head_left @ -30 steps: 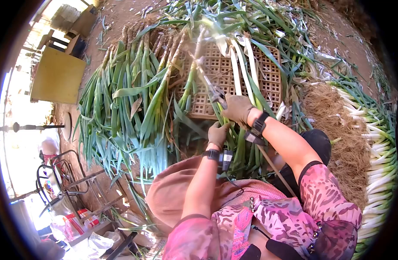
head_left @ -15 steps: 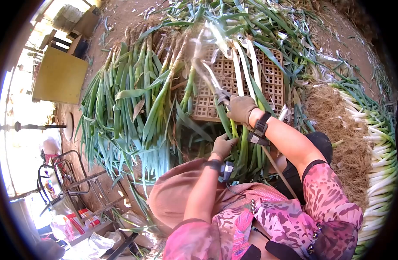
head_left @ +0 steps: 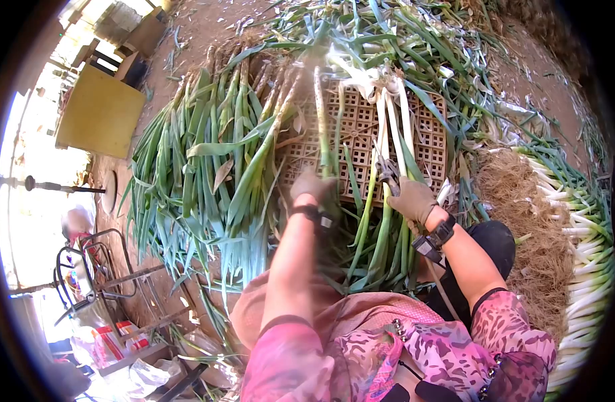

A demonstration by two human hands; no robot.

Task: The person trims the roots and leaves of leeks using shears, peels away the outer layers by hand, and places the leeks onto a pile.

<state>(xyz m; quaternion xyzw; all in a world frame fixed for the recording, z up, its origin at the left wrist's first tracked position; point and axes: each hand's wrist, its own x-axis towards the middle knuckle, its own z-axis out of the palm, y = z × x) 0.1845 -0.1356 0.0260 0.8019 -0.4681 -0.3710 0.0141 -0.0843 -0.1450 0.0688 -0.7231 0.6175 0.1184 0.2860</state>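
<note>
My left hand [head_left: 312, 186], gloved and slightly blurred, is closed around the lower part of an upright leek [head_left: 322, 124] at the crate's left side. My right hand [head_left: 413, 199], also gloved, grips a metal nozzle tool [head_left: 389, 173] with a thin hose [head_left: 441, 288] hanging below it. Beside the tool, several white-stemmed leeks [head_left: 394, 127] lie across the tan plastic crate [head_left: 431, 144]. Their green leaves hang over the crate's near edge. Left of the crate lies a big pile of unpeeled leeks [head_left: 207, 147] with brownish stems.
Leaf scraps [head_left: 421, 40] cover the ground behind the crate. On the right are a mass of roots [head_left: 522, 221] and a long row of white-stemmed leeks [head_left: 585, 268]. A yellow panel [head_left: 100, 110] and a metal frame [head_left: 113, 261] stand at the left.
My left hand has moved up and left, away from the leaves in the middle, to the leek at the crate's left. My right hand has shifted right and slightly down with the tool.
</note>
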